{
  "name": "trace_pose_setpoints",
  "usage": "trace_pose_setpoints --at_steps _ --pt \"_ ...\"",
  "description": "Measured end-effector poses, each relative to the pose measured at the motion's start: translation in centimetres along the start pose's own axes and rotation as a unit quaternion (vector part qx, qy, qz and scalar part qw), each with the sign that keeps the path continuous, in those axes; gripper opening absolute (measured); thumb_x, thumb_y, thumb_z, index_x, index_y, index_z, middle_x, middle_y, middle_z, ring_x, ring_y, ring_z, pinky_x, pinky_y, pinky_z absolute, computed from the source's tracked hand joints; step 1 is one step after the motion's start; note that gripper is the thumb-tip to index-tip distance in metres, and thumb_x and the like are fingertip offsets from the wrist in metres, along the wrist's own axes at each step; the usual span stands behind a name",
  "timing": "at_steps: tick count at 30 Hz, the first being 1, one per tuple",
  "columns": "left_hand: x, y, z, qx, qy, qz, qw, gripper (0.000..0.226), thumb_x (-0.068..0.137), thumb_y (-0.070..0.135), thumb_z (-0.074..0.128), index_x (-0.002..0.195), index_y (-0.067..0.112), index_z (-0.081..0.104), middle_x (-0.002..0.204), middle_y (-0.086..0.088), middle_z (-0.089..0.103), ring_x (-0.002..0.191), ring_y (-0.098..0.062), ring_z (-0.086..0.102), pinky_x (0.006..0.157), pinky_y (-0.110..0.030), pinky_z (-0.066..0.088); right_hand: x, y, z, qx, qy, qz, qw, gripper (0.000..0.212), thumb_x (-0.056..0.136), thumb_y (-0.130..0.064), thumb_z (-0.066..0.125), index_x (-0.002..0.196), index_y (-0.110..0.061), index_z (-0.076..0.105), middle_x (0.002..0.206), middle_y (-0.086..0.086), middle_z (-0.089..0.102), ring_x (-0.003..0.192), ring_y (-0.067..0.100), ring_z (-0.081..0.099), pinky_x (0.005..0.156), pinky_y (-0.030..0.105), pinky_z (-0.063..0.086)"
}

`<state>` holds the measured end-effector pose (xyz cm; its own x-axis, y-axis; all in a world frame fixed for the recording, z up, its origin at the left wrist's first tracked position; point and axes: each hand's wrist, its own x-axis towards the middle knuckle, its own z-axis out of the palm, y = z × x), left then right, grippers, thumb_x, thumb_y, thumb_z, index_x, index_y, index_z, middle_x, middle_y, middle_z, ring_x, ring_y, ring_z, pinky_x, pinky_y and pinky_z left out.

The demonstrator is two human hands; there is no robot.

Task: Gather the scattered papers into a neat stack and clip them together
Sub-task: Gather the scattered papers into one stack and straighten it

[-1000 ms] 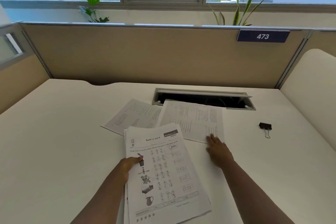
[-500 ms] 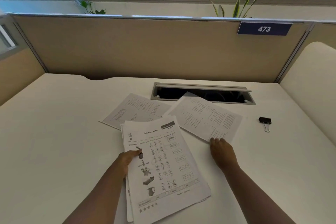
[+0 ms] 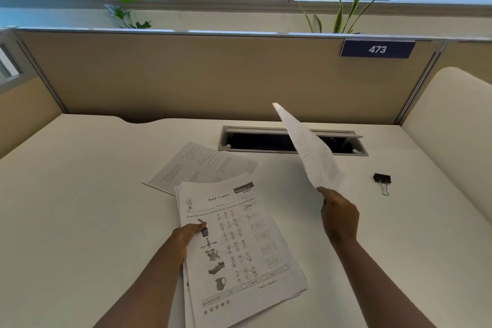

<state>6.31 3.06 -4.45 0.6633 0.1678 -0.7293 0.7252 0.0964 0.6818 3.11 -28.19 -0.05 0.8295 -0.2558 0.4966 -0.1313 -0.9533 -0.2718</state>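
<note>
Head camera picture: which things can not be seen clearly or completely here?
- Lifted sheet in the right hand: seen at a steep angle, its print is too blurred to read.
- Far sheet: its near corner is covered by the stack held by the left hand; print too small.
- Stack: lower sheets hidden under the top worksheet.
- Desk slot: inside too dark, partly behind the lifted sheet.

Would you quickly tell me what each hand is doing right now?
Left hand: closed on the left edge of the worksheet stack.
Right hand: closed on a single sheet, lifted off the desk.
</note>
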Motion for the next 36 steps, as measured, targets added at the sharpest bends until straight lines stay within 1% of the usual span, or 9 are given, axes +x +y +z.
trace_pose_setpoints --at_steps 3,6,9,13,23,26,29,33,36 --pt "0.2 0.0 0.1 -0.005 0.0 0.003 1.0 0.014 0.082 0.008 0.067 0.072 -0.002 0.067 0.073 -0.017 0.063 0.073 -0.032 0.059 0.066 -0.033 0.047 -0.5 -0.8 -0.7 -0.004 0.017 -0.063 0.998 0.029 0.055 0.013 0.079 0.075 -0.008 0.076 0.072 0.009 0.076 0.047 0.027 0.068 0.035 0.027 0.049" --pt "0.5 -0.1 0.2 -0.019 0.001 0.006 1.0 0.037 0.082 0.006 0.066 0.045 0.005 0.066 0.056 -0.012 0.064 0.063 -0.027 0.055 0.064 -0.03 0.045 -1.9 -2.6 -0.3 -0.015 0.03 -0.14 0.99 0.03 0.05 0.006 0.081 0.074 -0.012 0.075 0.063 0.004 0.074 0.042 0.023 0.063 0.036 0.024 0.047" --pt "-0.1 0.0 0.2 -0.014 -0.002 0.011 1.0 0.012 0.082 0.009 0.067 0.075 -0.001 0.064 0.077 -0.018 0.063 0.074 -0.033 0.06 0.073 -0.038 0.049 -3.7 -5.3 0.3 -0.01 0.017 -0.213 0.977 0.017 0.059 -0.005 0.076 0.072 -0.016 0.075 0.057 -0.001 0.07 0.043 0.016 0.061 0.039 0.021 0.045" --pt "-0.1 0.0 0.1 -0.02 -0.011 0.003 1.0 0.041 0.079 0.012 0.069 0.116 -0.002 0.06 0.115 -0.027 0.062 0.098 -0.037 0.059 0.096 -0.05 0.047 -5.7 -9.2 0.9 -0.014 -0.048 -0.272 0.961 0.028 0.046 -0.013 0.087 0.071 -0.016 0.075 0.052 -0.002 0.068 0.042 0.009 0.06 0.038 0.014 0.043" --pt "-0.3 0.0 0.3 -0.021 -0.025 0.024 0.999 0.067 0.065 0.038 0.081 0.119 0.005 0.06 0.118 -0.023 0.064 0.108 -0.038 0.061 0.095 -0.051 0.049 -10.9 -14.9 1.6 -0.014 -0.218 -0.421 0.881 0.017 0.071 -0.029 0.073 0.076 -0.015 0.067 0.061 -0.001 0.068 0.053 0.013 0.062 0.045 0.022 0.049" --pt "-0.5 -0.2 0.2 -0.021 -0.028 0.033 0.999 0.06 0.068 0.017 0.08 0.122 0.0 0.058 0.124 -0.024 0.061 0.114 -0.039 0.058 0.101 -0.053 0.044 -11.2 -15.7 0.8 0.079 -0.35 -0.353 0.864 0.046 0.092 -0.043 0.041 0.102 -0.003 0.061 0.089 0.017 0.069 0.079 0.031 0.064 0.069 0.037 0.051" --pt "-0.2 -0.4 0.1 -0.039 -0.031 0.043 0.998 0.059 0.072 0.002 0.075 0.126 -0.004 0.054 0.131 -0.024 0.056 0.122 -0.037 0.052 0.107 -0.053 0.038 -10.5 -15.3 0.0 0.19 -0.341 -0.197 0.899 0.078 0.077 -0.076 0.028 0.105 -0.015 0.068 0.098 0.007 0.073 0.091 0.024 0.065 0.082 0.032 0.049" --pt "0.0 -0.5 0.1 -0.053 -0.039 0.048 0.997 0.062 0.073 0.003 0.075 0.13 -0.003 0.052 0.134 -0.023 0.054 0.124 -0.036 0.051 0.108 -0.053 0.036 -6.8 -11.2 1.8 0.176 -0.112 0.051 0.977 0.037 0.085 -0.038 0.056 0.108 -0.011 0.067 0.107 0.011 0.07 0.103 0.031 0.06 0.087 0.04 0.048" --pt "0.0 -0.4 0.1 -0.049 -0.042 0.049 0.997 0.061 0.074 0.003 0.074 0.13 -0.003 0.051 0.134 -0.022 0.053 0.125 -0.035 0.05 0.109 -0.052 0.036 -4.3 -8.2 2.4 0.093 -0.226 0.23 0.942 0.059 0.087 -0.037 0.056 0.136 -0.006 0.042 0.134 0.017 0.05 0.124 0.036 0.044 0.099 0.045 0.039"
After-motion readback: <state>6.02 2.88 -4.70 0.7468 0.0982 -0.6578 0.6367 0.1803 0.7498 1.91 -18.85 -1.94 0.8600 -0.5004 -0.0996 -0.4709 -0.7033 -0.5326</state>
